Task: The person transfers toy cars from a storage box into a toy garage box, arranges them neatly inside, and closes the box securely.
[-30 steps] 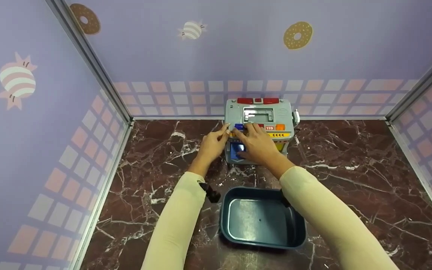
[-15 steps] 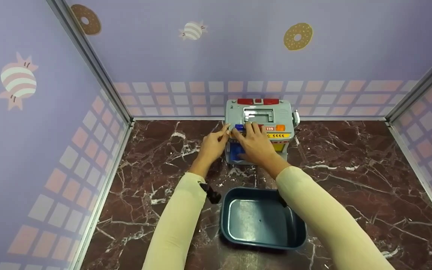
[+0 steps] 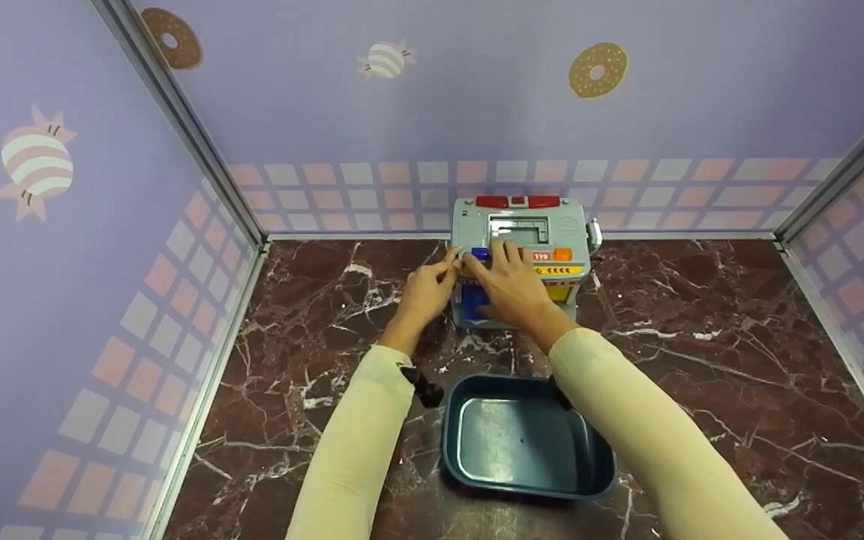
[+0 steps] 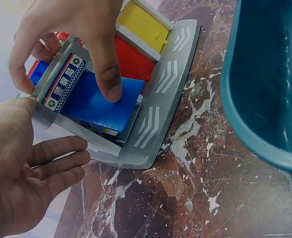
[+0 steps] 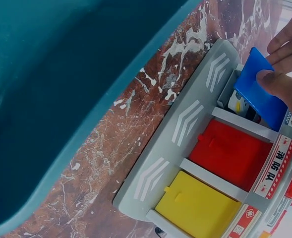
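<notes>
A grey toy garage (image 3: 469, 229) stands against the back wall, with blue, red (image 5: 230, 153) and yellow (image 5: 200, 203) doors. The blue door (image 4: 103, 101) is tilted outward, its lower edge off the base. Behind it a small white and yellow thing (image 5: 239, 104) partly shows. My right hand (image 3: 514, 289) grips the roof's front edge, fingers bent over the top and thumb on the blue door. At the garage's left front corner, my left hand (image 3: 424, 292) touches the roof with a fingertip. Its other fingers (image 4: 61, 173) extend beside the garage's side wall.
A dark teal plastic tub (image 3: 453, 450) sits in front of the garage, under the right forearm. The tabletop (image 3: 312, 322) is dark red marbled stone. Patterned purple walls (image 3: 477, 97) rise at the back and sides. A white handle-like part (image 3: 594, 235) sticks out from the garage's right side.
My right hand has shifted slightly left along the roof edge, its thumb staying by the blue door. The bright reflection on that door has gone. The left hand has barely moved.
</notes>
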`<state>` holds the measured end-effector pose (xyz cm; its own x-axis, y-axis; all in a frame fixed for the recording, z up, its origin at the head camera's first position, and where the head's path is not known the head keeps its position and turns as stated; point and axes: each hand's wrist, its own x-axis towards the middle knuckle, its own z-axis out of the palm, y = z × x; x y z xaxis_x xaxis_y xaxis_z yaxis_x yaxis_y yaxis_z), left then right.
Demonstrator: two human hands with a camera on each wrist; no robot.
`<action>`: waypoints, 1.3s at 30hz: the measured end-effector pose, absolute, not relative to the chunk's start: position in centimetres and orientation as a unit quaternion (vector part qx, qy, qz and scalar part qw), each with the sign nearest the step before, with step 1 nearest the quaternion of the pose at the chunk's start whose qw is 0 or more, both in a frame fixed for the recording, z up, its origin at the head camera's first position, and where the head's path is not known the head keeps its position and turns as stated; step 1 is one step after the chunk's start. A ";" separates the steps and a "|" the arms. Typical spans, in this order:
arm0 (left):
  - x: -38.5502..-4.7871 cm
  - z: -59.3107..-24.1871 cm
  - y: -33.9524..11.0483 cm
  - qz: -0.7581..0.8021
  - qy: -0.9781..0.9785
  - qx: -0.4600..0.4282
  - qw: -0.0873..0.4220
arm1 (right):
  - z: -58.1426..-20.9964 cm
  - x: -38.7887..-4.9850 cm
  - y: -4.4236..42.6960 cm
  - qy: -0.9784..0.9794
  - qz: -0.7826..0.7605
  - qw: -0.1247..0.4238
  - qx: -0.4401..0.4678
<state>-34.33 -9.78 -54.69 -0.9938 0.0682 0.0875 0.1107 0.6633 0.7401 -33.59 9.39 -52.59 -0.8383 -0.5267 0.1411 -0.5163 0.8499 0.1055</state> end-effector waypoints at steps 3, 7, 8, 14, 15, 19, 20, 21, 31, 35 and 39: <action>-34.3 -54.7 -9.8 -0.408 -0.911 -0.050 0.026 | -52.7 -33.8 9.2 -0.959 -0.034 0.079 0.269; -34.2 -54.7 -9.8 -0.409 -0.911 -0.047 0.025 | -52.9 -34.0 9.0 -0.960 -0.050 0.079 0.264; -34.2 -54.6 -9.8 -0.411 -0.910 -0.047 0.023 | -52.9 -34.1 9.0 -0.960 -0.056 0.082 0.263; -34.2 -54.8 -9.8 -0.408 -0.910 -0.057 0.034 | -53.7 -34.3 8.8 -0.956 -0.069 0.110 0.265; -34.2 -54.8 -9.8 -0.409 -0.910 -0.057 0.037 | -53.9 -34.3 8.8 -0.955 -0.069 0.117 0.265; -34.2 -54.8 -9.8 -0.415 -0.907 -0.056 0.041 | -54.5 -34.3 8.7 -0.951 -0.075 0.146 0.263; -34.2 -54.8 -9.8 -0.415 -0.907 -0.056 0.042 | -54.6 -34.4 8.7 -0.950 -0.076 0.150 0.262; -34.2 -54.7 -9.8 -0.415 -0.907 -0.055 0.041 | -54.7 -34.4 8.7 -0.950 -0.076 0.153 0.260; -34.1 -54.7 -9.8 -0.411 -0.909 -0.049 0.045 | -55.5 -34.6 8.4 -0.949 -0.078 0.180 0.249; -34.1 -54.8 -9.8 -0.410 -0.910 -0.046 0.045 | -55.8 -34.6 8.3 -0.944 -0.085 0.200 0.248; -34.2 -54.9 -9.8 -0.407 -0.911 -0.045 0.040 | -56.2 -34.7 8.3 -0.938 -0.093 0.227 0.244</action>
